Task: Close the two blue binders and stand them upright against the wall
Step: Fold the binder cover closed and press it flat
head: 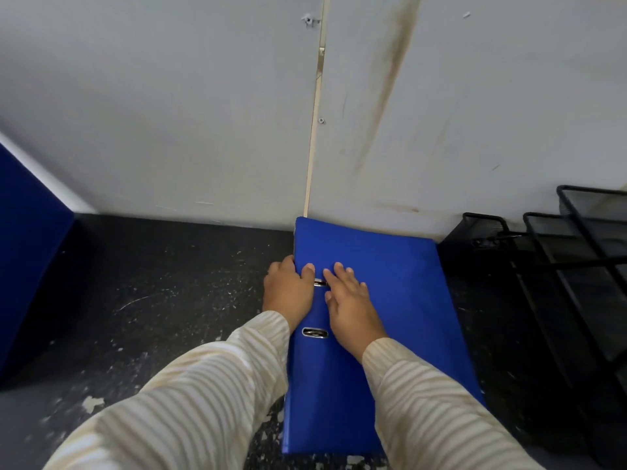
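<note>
A blue binder [400, 283] lies closed and flat on the dark table, its far edge touching the white wall [169, 113]. Two metal slots show on its cover near the left edge. My left hand [287, 290] grips that left edge, thumb on top and fingers curled round the side. My right hand [351, 307] rests flat on the cover beside it, fingers spread. A second blue binder [30, 252] stands at the far left, partly cut off by the frame; I cannot tell whether it touches the wall.
A black wire-mesh rack [563, 266] stands on the table to the right of the flat binder, close to the wall. The dark, scuffed table surface [163, 286] stretches between the two binders.
</note>
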